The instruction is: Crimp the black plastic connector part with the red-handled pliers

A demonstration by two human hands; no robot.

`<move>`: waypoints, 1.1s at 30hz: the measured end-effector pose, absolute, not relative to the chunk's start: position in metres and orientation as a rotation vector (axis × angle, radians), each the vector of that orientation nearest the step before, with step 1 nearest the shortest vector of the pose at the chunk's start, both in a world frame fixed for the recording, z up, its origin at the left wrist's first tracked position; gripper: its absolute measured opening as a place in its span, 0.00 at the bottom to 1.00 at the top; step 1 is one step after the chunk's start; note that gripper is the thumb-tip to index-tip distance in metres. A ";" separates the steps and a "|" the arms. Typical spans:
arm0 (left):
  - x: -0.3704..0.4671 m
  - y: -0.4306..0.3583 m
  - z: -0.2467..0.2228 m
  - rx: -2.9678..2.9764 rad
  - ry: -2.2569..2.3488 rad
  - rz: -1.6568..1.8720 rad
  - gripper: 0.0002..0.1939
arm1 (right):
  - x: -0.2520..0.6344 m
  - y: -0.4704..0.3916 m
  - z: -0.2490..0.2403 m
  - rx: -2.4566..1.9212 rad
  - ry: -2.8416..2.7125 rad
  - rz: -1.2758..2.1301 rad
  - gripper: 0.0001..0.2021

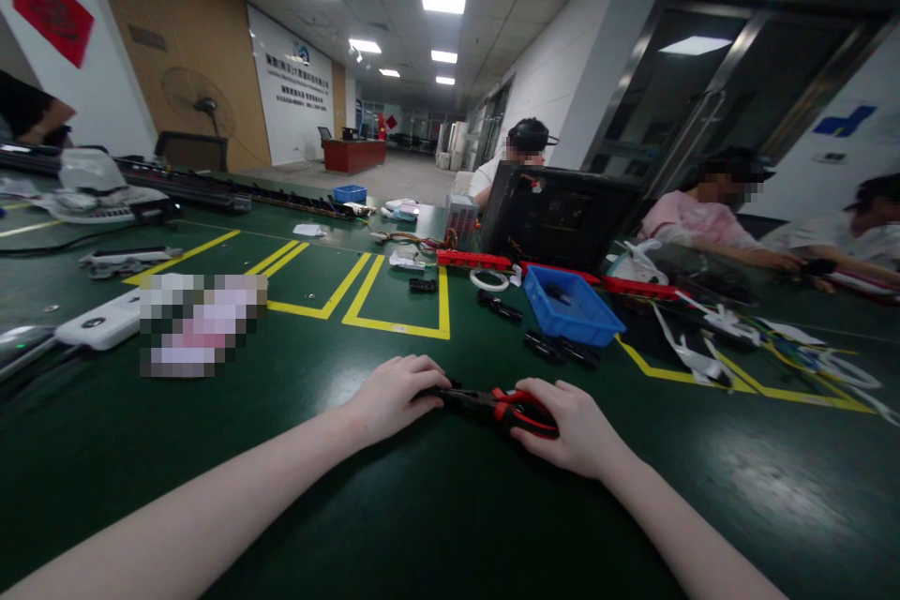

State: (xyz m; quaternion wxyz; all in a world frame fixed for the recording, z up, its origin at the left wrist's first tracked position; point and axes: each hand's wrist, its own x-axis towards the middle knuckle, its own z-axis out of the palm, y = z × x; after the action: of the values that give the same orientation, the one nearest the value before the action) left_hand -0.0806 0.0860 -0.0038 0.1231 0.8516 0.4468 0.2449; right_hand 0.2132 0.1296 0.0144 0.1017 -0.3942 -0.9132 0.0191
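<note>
My right hand [569, 427] is wrapped round the red and black handles of a pair of needle-nose pliers [504, 403]. The jaws point left, towards my left hand [404, 398]. Between its fingertips my left hand pinches a small black part [450, 386], mostly hidden by the fingers. The plier tips meet or nearly meet this part; whether they grip it I cannot tell. Both hands are low over the green table [450, 506]. Just beyond them lie several small black parts [541, 345] beside a blue bin [573, 309], with a dark piece inside it.
A white tape ring [488, 279], red strips [474, 259] and a black computer case [562, 216] stand farther back. At left are a white power strip [105, 323] and a blurred pinkish object [203, 328]. White straps and cables [696, 356] lie right. Co-workers [703, 206] sit across the table.
</note>
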 end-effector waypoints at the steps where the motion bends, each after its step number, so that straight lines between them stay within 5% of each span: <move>1: -0.081 0.086 -0.003 2.487 1.296 0.711 0.13 | 0.213 0.130 0.014 -1.164 -2.694 0.053 0.19; 23: -0.082 0.088 -0.006 2.510 1.277 0.699 0.17 | 0.211 0.123 0.009 -1.164 -2.549 0.078 0.23; 33: -0.081 0.089 -0.007 2.531 1.274 0.677 0.16 | 0.212 0.123 0.010 -0.959 -2.583 -0.178 0.24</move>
State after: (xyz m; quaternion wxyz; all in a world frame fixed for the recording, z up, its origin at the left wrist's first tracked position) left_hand -0.0815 0.0888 -0.0066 0.1138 0.8631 0.4345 0.2309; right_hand 0.2115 0.1233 0.0105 0.1891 -0.3411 -0.9186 -0.0633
